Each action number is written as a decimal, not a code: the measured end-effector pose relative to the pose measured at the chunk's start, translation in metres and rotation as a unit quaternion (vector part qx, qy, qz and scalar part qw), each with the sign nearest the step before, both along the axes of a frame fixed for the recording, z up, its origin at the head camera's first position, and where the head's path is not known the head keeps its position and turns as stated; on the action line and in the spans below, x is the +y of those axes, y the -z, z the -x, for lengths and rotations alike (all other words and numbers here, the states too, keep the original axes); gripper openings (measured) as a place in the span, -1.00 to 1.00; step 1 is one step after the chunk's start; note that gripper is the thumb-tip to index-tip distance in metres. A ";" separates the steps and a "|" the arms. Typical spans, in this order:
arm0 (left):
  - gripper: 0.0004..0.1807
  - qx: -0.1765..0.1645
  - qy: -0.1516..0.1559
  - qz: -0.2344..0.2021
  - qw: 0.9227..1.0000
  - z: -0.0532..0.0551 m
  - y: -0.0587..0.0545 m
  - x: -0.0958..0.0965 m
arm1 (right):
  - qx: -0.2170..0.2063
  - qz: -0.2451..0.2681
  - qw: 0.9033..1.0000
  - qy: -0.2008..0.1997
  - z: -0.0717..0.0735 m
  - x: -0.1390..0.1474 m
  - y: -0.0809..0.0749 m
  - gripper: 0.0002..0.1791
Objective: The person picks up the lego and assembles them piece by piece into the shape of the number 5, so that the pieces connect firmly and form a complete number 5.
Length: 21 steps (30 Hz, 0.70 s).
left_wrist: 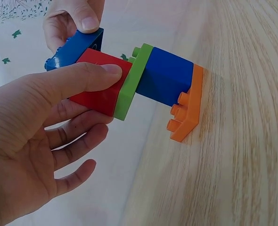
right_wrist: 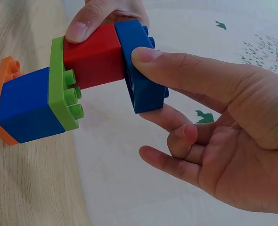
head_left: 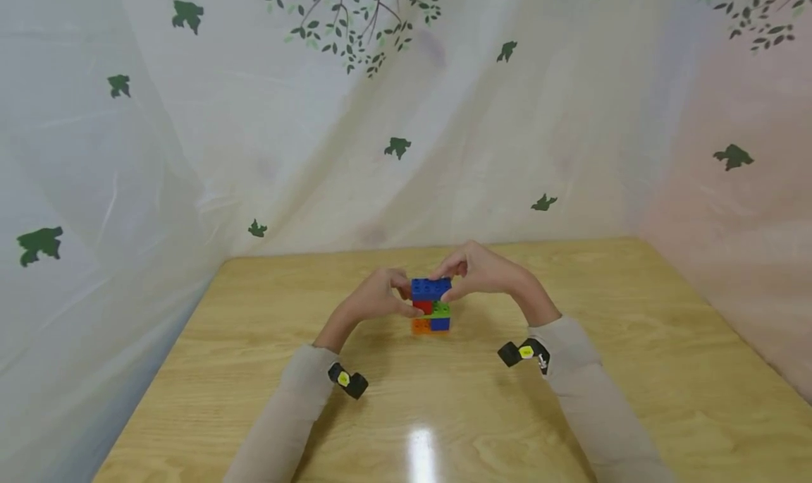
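A small tower of toy building bricks stands on the table, with an orange brick point(left_wrist: 195, 106) at its base. On one end of that sits a blue block point(left_wrist: 165, 75), then a thin green brick point(left_wrist: 135, 84), then a red block point(left_wrist: 99, 89). Topmost is a dark blue studded brick point(head_left: 431, 288), overhanging the green one's bare studs. My left hand point(head_left: 378, 296) pinches the red block between thumb and fingers, the thumb reaching the green brick's edge. My right hand point(head_left: 485, 271) pinches the overhanging end of the dark blue brick, thumb on its near side; its other fingers are loosely curled.
The wooden table point(head_left: 444, 398) spreads around the tower. Behind it hangs a pale curtain point(head_left: 304, 151) printed with leaves, which also runs along the left and right sides. Each sleeve carries a small black wrist camera point(head_left: 347, 381).
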<state>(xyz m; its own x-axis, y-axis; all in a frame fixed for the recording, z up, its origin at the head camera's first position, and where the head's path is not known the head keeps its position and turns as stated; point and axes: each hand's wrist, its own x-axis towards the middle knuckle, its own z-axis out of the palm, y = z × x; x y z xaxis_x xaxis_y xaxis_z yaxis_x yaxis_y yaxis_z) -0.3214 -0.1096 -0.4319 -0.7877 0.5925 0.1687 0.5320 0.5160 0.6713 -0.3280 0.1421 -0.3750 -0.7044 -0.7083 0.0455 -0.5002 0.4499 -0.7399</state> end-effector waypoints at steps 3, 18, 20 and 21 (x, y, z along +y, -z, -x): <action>-0.81 -0.008 -0.001 -0.002 1.000 0.000 0.000 0.000 | 0.001 0.000 1.000 -0.002 0.000 0.000 0.001 -0.63; -0.82 -0.012 -0.002 -0.018 1.000 -0.002 0.001 0.001 | 0.003 0.004 1.000 -0.007 0.002 0.002 0.003 -0.63; -0.83 -0.013 0.000 -0.018 1.000 -0.001 0.000 0.001 | 0.002 0.003 1.000 -0.005 0.003 0.002 0.001 -0.63; -0.83 -0.013 0.000 -0.019 1.000 -0.001 0.000 0.001 | 0.002 0.003 1.000 -0.005 0.003 0.001 0.001 -0.63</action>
<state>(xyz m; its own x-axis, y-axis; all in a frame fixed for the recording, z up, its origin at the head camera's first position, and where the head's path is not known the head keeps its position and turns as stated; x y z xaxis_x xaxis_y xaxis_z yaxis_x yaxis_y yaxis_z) -0.3203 -0.1086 -0.4314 -0.7916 0.5869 0.1700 0.5140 0.4894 0.7045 -0.3309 0.1434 -0.3760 -0.6970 -0.7151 0.0534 -0.5083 0.4401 -0.7402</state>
